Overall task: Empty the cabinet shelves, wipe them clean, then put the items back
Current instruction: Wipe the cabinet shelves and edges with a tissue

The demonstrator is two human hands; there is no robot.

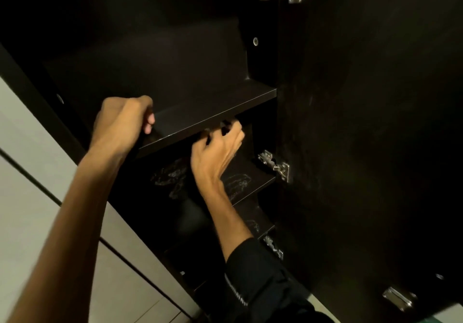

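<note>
Nearest, the right hand reaches under the front edge of the upper shelf, its fingers curled round a small dark thing too dim to name. Just beneath those fingers lie the lower shelves, bearing pale smudged marks. The left hand has its fingers curled over the shelf's left front corner, gripping it. Beyond the fingertips the shelf top runs back bare into the dark cabinet. Right of the right fingers, a metal hinge joins the open door.
</note>
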